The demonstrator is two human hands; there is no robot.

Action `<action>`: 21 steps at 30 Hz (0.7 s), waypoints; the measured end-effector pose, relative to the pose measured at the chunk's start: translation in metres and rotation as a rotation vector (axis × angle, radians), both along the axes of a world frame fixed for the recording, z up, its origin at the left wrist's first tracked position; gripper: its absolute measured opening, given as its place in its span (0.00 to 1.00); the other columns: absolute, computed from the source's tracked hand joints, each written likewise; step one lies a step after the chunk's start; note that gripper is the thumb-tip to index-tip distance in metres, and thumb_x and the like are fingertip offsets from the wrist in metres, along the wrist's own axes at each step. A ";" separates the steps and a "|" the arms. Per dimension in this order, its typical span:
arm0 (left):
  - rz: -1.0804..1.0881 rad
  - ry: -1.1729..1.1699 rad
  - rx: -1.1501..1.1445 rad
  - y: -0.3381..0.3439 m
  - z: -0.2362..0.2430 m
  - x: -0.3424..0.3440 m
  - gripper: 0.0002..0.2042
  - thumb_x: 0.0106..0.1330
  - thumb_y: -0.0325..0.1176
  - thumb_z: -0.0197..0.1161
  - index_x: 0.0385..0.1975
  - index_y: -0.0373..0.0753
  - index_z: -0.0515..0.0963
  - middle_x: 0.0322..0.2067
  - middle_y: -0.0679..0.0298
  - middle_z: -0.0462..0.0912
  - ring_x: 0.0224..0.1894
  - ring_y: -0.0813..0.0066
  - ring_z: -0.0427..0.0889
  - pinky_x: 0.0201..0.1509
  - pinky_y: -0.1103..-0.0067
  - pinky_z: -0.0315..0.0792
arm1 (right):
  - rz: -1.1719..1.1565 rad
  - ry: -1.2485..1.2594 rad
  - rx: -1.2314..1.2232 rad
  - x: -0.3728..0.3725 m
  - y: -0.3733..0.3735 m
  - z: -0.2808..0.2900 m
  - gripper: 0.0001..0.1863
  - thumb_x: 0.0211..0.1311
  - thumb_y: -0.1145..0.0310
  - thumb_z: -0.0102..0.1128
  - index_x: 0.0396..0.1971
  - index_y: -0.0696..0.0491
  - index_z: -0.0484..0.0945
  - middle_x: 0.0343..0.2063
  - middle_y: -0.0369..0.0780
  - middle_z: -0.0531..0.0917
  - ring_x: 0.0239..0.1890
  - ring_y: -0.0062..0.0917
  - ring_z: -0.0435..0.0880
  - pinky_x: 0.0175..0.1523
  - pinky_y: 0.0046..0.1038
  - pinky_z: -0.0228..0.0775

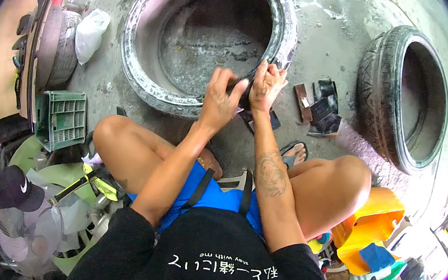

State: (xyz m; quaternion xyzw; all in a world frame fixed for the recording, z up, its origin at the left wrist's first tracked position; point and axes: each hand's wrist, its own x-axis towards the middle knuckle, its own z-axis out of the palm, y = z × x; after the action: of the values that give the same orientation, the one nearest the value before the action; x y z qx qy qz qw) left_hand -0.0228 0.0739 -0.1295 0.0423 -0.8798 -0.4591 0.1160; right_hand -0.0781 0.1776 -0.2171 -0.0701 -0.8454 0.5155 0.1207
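Observation:
A tire (132, 69) with a whitish, dusty rim lies flat on the floor in front of me. Both my hands are at its near right edge. My left hand (221, 100) has curled fingers, slightly blurred, with the thumb toward the right hand. My right hand (267, 87) is closed against the rim. Between them shows a dark, narrow piece (246, 91); whether it is a separate strip or part of the tire I cannot tell. Dark flat pieces (324, 110) lie on the floor right of my right hand.
A second tire (375, 96) stands at the right. On the left are a green crate (61, 119), a white plastic bag (90, 35) and a fan (28, 234) with a dark cap (15, 189) on it. A yellow-orange container (369, 220) sits by my right knee.

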 end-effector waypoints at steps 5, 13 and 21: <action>-0.001 0.076 -0.061 -0.011 -0.006 -0.005 0.13 0.65 0.35 0.66 0.32 0.31 0.74 0.32 0.52 0.76 0.34 0.54 0.77 0.39 0.68 0.70 | 0.014 0.005 -0.031 0.002 -0.008 0.013 0.23 0.71 0.60 0.54 0.16 0.55 0.78 0.28 0.36 0.78 0.42 0.37 0.71 0.62 0.53 0.53; 0.035 -0.021 -0.077 -0.003 0.008 0.014 0.13 0.64 0.36 0.67 0.32 0.31 0.74 0.31 0.51 0.75 0.35 0.53 0.77 0.41 0.68 0.72 | -0.029 0.076 0.072 0.001 0.004 0.001 0.20 0.71 0.62 0.54 0.19 0.54 0.80 0.28 0.35 0.76 0.41 0.36 0.70 0.56 0.51 0.56; 0.012 -0.031 -0.047 -0.004 -0.004 0.009 0.13 0.66 0.35 0.65 0.31 0.31 0.73 0.30 0.49 0.74 0.35 0.51 0.76 0.41 0.66 0.71 | -0.014 0.101 0.100 0.008 0.001 0.000 0.19 0.70 0.62 0.55 0.19 0.54 0.78 0.26 0.35 0.78 0.40 0.35 0.71 0.54 0.47 0.57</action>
State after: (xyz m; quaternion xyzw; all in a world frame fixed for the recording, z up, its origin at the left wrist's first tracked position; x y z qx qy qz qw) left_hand -0.0143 0.0697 -0.1331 0.0519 -0.8918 -0.4368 0.1060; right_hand -0.0705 0.1782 -0.2170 -0.0436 -0.8624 0.4748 0.1699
